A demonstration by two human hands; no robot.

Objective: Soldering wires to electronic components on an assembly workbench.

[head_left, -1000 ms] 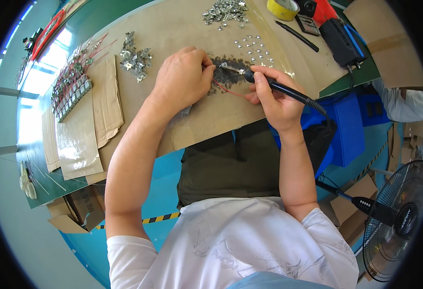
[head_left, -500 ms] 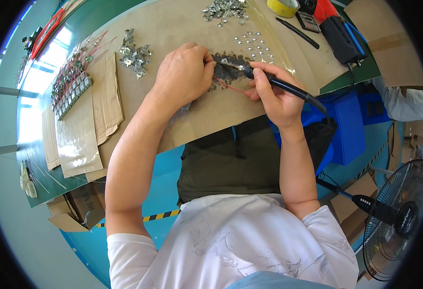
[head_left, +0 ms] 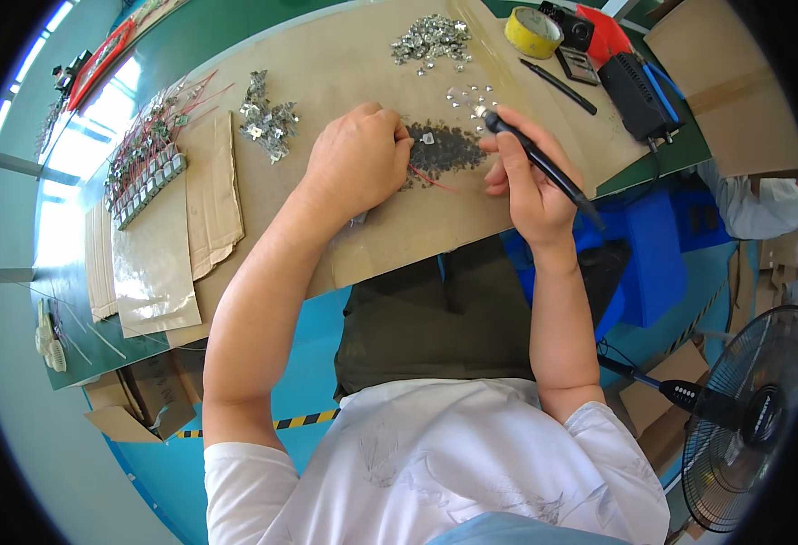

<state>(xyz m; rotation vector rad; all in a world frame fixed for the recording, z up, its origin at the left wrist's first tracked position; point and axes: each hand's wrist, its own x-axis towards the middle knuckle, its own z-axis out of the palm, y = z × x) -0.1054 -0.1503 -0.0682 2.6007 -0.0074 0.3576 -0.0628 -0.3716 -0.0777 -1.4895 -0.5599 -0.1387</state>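
My right hand [head_left: 544, 200] is closed around the black handle of a soldering iron [head_left: 542, 162], whose tip points up and left over the small silver pieces [head_left: 476, 95] on the board. My left hand [head_left: 358, 154] is closed in a pinch at the left edge of a patch of dark bits [head_left: 453, 150]. A thin red wire [head_left: 433, 183] runs out from beneath its fingers toward the right. Just right of those fingertips is a small square metal piece [head_left: 428, 139]. The left fingertips themselves are mostly hidden by the hand.
Heaps of metal parts [head_left: 433, 41] [head_left: 267, 118] lie farther back. Wired assemblies [head_left: 149, 177] stand in rows at left beside cardboard [head_left: 213, 200]. Yellow tape [head_left: 533, 33], a black pen-like tool [head_left: 558, 86] and a black box-shaped device [head_left: 637, 95] sit at right. A fan [head_left: 753, 413] stands lower right.
My right hand has drawn the soldering iron away from the left fingertips, up and to the right, and has let go of the red wire's end. The left hand stays nearly in place.
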